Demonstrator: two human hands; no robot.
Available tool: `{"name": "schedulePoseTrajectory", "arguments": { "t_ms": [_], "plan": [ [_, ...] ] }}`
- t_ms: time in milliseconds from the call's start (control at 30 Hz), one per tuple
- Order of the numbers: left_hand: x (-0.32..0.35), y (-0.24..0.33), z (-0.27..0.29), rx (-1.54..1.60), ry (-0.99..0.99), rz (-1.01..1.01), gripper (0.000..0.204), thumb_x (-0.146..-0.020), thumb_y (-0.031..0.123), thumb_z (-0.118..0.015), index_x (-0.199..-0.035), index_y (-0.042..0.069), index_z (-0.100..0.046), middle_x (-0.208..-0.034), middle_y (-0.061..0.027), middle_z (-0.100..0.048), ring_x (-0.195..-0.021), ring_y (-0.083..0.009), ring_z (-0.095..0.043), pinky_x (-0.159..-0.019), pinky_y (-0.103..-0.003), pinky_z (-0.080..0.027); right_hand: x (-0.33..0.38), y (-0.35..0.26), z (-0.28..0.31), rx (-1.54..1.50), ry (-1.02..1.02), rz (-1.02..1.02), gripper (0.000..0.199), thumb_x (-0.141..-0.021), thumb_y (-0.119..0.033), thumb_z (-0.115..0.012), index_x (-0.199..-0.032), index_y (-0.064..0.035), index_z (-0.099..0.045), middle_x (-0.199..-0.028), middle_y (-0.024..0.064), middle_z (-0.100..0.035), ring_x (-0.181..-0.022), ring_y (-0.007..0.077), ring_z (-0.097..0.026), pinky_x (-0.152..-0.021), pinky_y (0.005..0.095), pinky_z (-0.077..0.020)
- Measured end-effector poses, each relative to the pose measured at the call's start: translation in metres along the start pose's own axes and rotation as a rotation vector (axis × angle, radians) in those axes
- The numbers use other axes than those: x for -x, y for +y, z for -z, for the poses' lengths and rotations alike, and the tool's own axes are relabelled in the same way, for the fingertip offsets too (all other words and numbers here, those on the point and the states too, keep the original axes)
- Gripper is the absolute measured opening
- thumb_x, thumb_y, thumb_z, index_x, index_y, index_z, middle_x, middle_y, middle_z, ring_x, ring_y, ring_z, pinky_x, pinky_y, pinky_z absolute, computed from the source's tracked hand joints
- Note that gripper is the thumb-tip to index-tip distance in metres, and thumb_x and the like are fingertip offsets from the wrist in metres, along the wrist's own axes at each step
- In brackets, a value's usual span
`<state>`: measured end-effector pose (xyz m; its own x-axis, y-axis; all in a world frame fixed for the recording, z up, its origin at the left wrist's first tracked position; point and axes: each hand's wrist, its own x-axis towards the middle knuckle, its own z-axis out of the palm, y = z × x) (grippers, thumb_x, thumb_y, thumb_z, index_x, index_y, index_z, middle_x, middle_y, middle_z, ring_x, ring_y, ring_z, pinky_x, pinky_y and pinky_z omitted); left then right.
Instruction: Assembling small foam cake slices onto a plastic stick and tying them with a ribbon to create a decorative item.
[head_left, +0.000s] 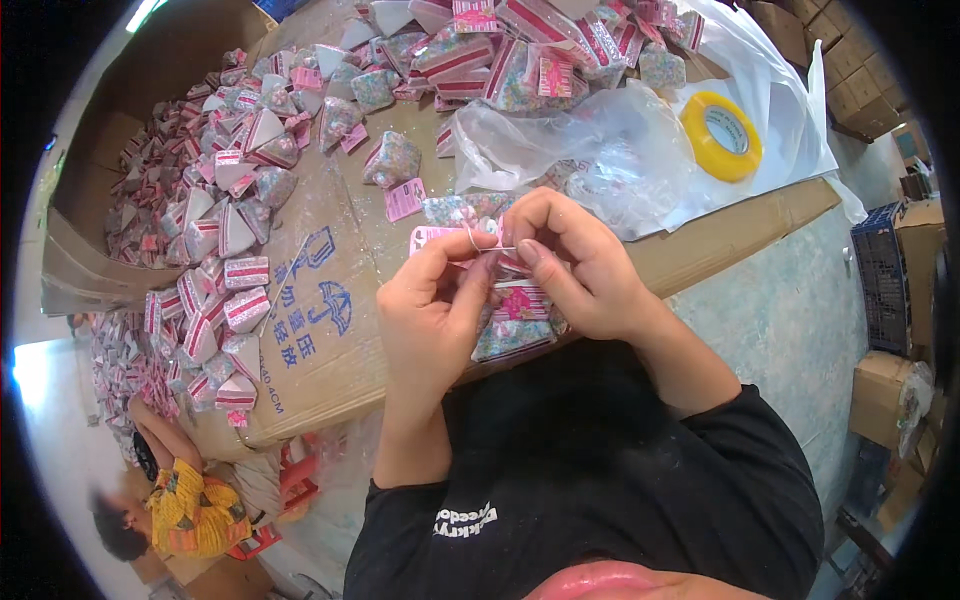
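My left hand [435, 295] and my right hand [580, 265] are close together over the cardboard near my body. Thumb and forefinger of each are pinched on a thin white string [504, 248], which is stretched short between them. Under my hands lies a glittery cake-slice-shaped piece [510, 342] with a pink tag [522, 300]; my fingers partly cover it. Another speckled piece [450, 209] and a pink card tag lie just beyond my fingers. Farther off is a loose glitter slice [391, 160] with a pink tag [405, 200] attached.
A large heap of glittery slices [245, 145] fills a carton at the left, with more piled at the back [450, 55]. Clear plastic bags [620, 150] and a yellow tape roll [721, 136] lie at the back right. A person in yellow [195, 510] is at lower left.
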<state>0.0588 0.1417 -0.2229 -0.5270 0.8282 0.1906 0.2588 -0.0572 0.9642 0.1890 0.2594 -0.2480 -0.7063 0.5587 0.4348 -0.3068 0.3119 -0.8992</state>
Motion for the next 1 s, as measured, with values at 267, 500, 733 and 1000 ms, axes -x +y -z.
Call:
{"name": "schedulePoseTrajectory", "arguments": {
  "t_ms": [267,500,733,1000],
  "plan": [
    [-0.005,0.001,0.006,-0.044,-0.037,-0.029,0.018,-0.087,-0.003,-0.069,-0.105,-0.001,-0.067,-0.085,-0.0053,-0.069,-0.070,-0.0063,-0.059,-0.063,-0.021,-0.047,0.003,-0.004,-0.003,-0.173,0.008,-0.256,0.008,-0.102,-0.005,-0.048,-0.106,0.0007,-0.051,-0.101,0.0031,-0.052,-0.086,0.0061,-0.048,-0.077,0.0216,-0.0438],
    [-0.001,-0.005,0.008,-0.139,-0.042,-0.083,0.013,-0.087,0.001,-0.070,-0.100,-0.002,-0.070,-0.082,-0.0074,-0.067,-0.066,-0.0090,-0.057,-0.061,-0.024,-0.046,-0.012,-0.005,-0.002,-0.481,0.019,-0.354,0.012,-0.104,-0.013,-0.049,-0.105,-0.0009,-0.052,-0.095,0.0051,-0.059,-0.073,0.0065,-0.054,-0.062,0.0209,-0.0438],
    [-0.005,-0.010,0.012,-0.047,-0.047,-0.007,0.008,-0.089,0.005,-0.069,-0.094,-0.001,-0.067,-0.073,-0.0046,-0.062,-0.061,-0.0071,-0.051,-0.055,-0.024,-0.041,-0.032,-0.011,-0.006,-0.641,-0.035,-0.458,0.019,-0.104,-0.020,-0.051,-0.105,-0.0015,-0.052,-0.091,0.0065,-0.061,-0.065,0.0070,-0.052,-0.054,0.0198,-0.0416],
    [-0.009,-0.006,0.010,-0.047,-0.085,-0.034,0.010,-0.091,0.005,-0.065,-0.084,0.000,-0.060,-0.066,0.0010,-0.056,-0.059,-0.0041,-0.048,-0.053,-0.023,-0.037,-0.101,-0.048,0.019,-0.514,-0.135,-0.422,0.022,-0.102,-0.019,-0.054,-0.089,-0.0017,-0.059,-0.075,-0.0006,-0.055,-0.060,0.0062,-0.049,-0.051,0.0213,-0.0382]
  ]
}}
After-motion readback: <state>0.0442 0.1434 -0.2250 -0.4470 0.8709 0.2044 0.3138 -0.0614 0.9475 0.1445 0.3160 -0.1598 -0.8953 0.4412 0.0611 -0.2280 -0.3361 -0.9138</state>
